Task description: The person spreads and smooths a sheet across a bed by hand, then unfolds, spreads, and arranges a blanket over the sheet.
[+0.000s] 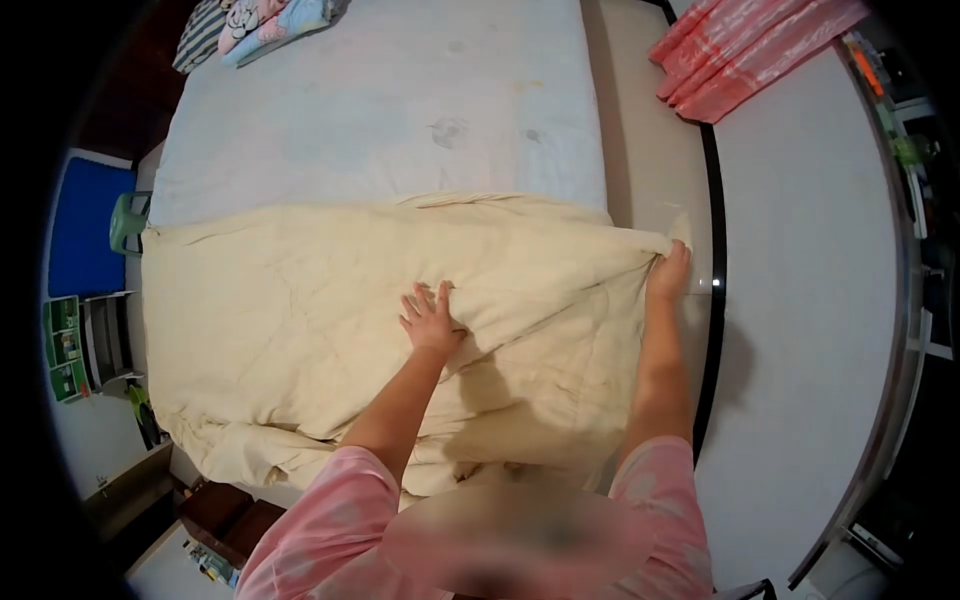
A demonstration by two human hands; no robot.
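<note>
A cream-coloured quilt [270, 300] covers the near half of the bed, its surface wrinkled and its near edge bunched up. My left hand [431, 322] lies on the middle of it with the fingers spread. At the bed's right side, my right hand [672, 268] is closed around a corner of the quilt, pulling the cloth into taut folds that run toward the grip. Beyond the quilt, the pale blue bedsheet [380, 120] is exposed, with a few grey printed patches.
Folded bedding [285, 30] is piled at the far left of the bed. A pink curtain [750, 50] hangs at the upper right, beside a white surface [790, 300]. On the left stand a green chair [127, 222], a blue panel [92, 225] and a green-and-white shelf [66, 345].
</note>
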